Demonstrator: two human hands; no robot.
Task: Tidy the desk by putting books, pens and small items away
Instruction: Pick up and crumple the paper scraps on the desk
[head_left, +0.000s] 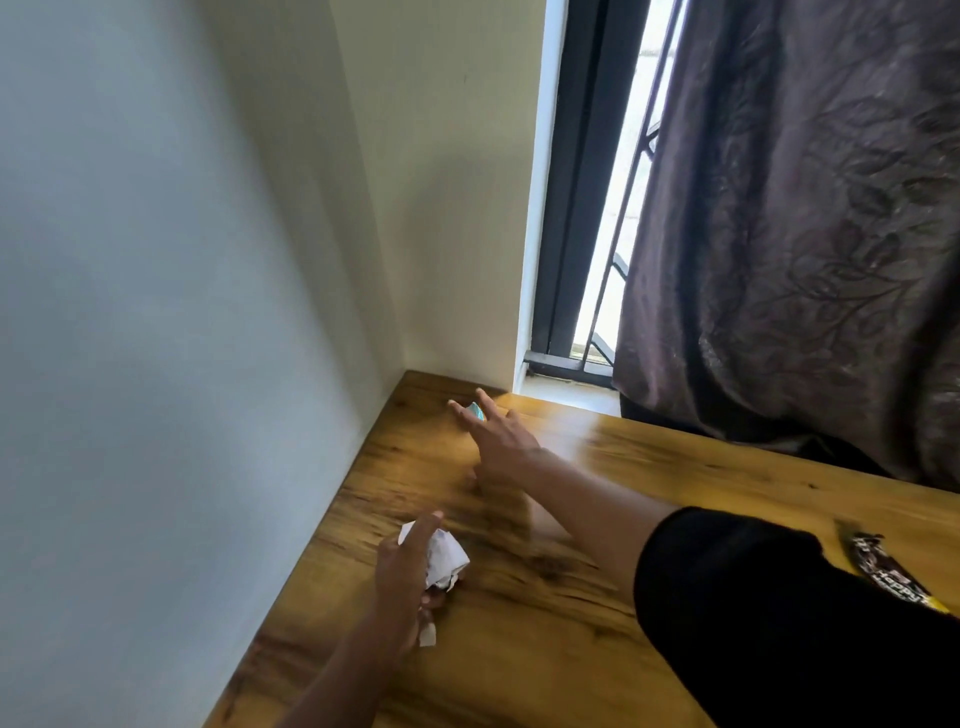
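At the far corner of the wooden desk (597, 587), where it meets the two walls, the right hand (501, 441) reaches out with its fingers straight and spread over a small blue-and-silver object (477, 411) that shows between them. It is too blurred and too hidden to name; it looks like a scrap of foil or a small wrapper. The fingers are not curled round it, and whether they touch it I cannot tell. If it is foil, it should be nearly weightless, thin and easily crushed, and likely to skid on the smooth wood, so a pinch between thumb and forefinger at its raised edge seems the surest hold. Nearer the camera, close to the left wall, the left hand (408, 577) holds crumpled white paper (447, 558) in loosely curled fingers, with the forefinger stretched out above it and a small torn bit hanging below the palm. The paper is soft and light; it will squash rather than slip, so a closed fist round the wad should carry it safely. A snack wrapper (883, 571) lies on the desk to the right, beyond the black sleeve (769, 613), well apart from both hands.
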